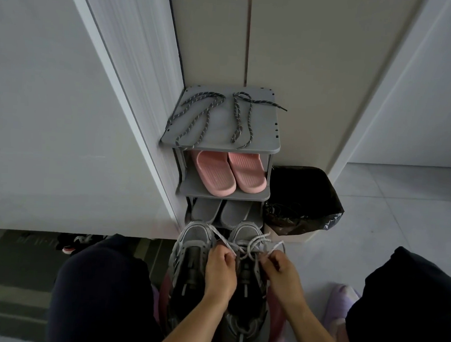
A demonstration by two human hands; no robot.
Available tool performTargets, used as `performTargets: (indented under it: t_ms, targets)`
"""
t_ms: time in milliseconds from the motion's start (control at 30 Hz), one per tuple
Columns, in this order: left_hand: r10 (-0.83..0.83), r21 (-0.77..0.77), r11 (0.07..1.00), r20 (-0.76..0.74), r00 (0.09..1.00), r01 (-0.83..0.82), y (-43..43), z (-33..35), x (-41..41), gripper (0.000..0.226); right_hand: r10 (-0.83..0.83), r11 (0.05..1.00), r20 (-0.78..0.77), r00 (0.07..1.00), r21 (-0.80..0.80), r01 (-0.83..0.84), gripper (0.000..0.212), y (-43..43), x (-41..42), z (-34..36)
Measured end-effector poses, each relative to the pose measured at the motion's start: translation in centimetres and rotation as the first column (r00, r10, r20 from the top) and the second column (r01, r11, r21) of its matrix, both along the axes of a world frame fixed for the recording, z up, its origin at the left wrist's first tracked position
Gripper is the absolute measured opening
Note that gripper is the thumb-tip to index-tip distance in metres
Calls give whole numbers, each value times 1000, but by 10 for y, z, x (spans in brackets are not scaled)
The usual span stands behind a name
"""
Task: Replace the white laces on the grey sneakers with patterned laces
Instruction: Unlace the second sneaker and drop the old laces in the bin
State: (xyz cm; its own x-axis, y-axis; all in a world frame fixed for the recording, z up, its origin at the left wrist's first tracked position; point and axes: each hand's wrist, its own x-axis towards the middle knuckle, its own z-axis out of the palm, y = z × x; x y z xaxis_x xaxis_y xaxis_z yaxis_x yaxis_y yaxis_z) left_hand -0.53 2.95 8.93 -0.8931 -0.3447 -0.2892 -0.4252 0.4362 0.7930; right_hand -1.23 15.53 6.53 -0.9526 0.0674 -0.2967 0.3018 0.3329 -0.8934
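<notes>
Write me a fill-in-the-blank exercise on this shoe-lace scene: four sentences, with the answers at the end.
1. The patterned laces lie on the ____ shelf of the shoe rack.
2. The slippers on the shelf just below them are ____.
3. The lace pinched by the left hand and the right hand is ____.
4. The bag beside the shoe rack is ____.

Missing words: top; pink; white; black
</notes>
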Motion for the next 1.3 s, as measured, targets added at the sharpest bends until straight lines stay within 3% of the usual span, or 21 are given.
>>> performTargets:
  t_ms: [167, 300, 367, 467, 533, 633, 733, 867, 900, 967, 1033, 1100, 1167, 1233, 1300]
  targets:
    - [109, 198, 972, 88, 990, -124, 6, 3, -4, 10, 18, 1000, -25, 1000, 1, -18, 28, -1, -1, 0]
    - [132, 174, 974, 79, 988, -144, 7, -5, -3, 8, 9, 999, 4, 1000, -38, -9, 23, -1, -1, -3]
    - [228, 285, 930, 51, 972, -233, 4, 1, -1, 11, -76, 983, 27, 997, -166, 80, 20, 1, -1, 0]
    - [436, 559, 757, -46, 899, -338, -9, 20, -5, 13, -353, 768, 188, 916, -502, 399, 23, 14, -8, 16]
    - [484, 624, 705, -76, 871, -338, -14, 28, -9, 11, -432, 694, 234, 871, -530, 486, 24, 21, -11, 19]
    - [305, 479, 829, 46, 951, -289, 0, 24, -6, 7, -281, 827, 183, 942, -452, 335, 18, 8, -5, 16]
    - [100, 205, 972, 81, 992, -115, 13, 7, 0, 7, -45, 978, 60, 997, -203, 56, 22, -3, 1, 11]
    - [76, 85, 993, 4, 997, -76, 2, 1, -3, 13, -100, 994, 36, 994, -47, 101, 20, -3, -1, 4]
    - [123, 120, 985, -3, 992, -122, -1, 1, -4, 14, -154, 984, 33, 988, -86, 156, 20, -3, -2, 3]
    - [295, 373, 889, -25, 955, -265, -6, 9, -4, 19, -333, 868, 99, 938, -356, 345, 19, 1, -4, 8]
    - [454, 622, 703, -17, 891, -346, -10, 14, -7, 21, -456, 686, 205, 866, -538, 489, 19, 9, -8, 19]
    - [488, 670, 645, 8, 873, -367, -10, 14, -7, 21, -451, 696, 210, 868, -526, 489, 20, 13, -9, 22]
    - [378, 561, 760, 30, 925, -328, -2, 10, -2, 16, -314, 834, 144, 938, -430, 345, 22, 5, -5, 21]
    - [157, 289, 944, 34, 987, -160, 6, 3, 4, 11, -102, 967, 52, 993, -230, 112, 22, -3, 2, 18]
    - [47, 134, 990, 29, 998, -51, 8, -1, 5, 5, -34, 991, 22, 999, -132, 37, 18, -4, 3, 17]
